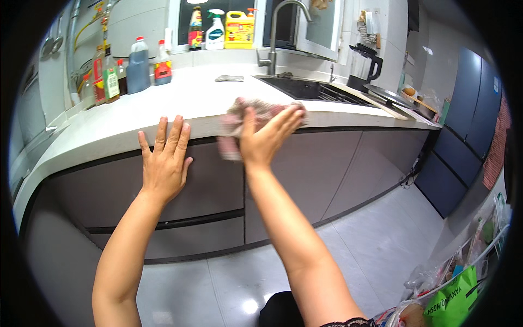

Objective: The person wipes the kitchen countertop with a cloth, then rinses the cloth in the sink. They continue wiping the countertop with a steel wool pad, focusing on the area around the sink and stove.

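My right hand [267, 136] presses a pink and grey checked cleaning cloth [233, 146] against the front edge of the white countertop [190, 90]. Part of the cloth hangs down past that edge, blurred by motion. The palm side and the thumb's grip on the cloth are hidden. To the left, my left hand [166, 158] rests with fingers spread and tips on the counter's front edge, holding nothing. Farther back on the counter lies a small folded grey cloth [229, 78], left of the sink.
Bottles [139, 65] crowd the counter's left back. A black sink [305, 90] with a tall faucet [272, 43] is at right, beside a blender [364, 65]. Cleaning bottles [238, 30] line the windowsill. Grey cabinets [305, 163] stand below; bags [452, 300] fill the lower right.
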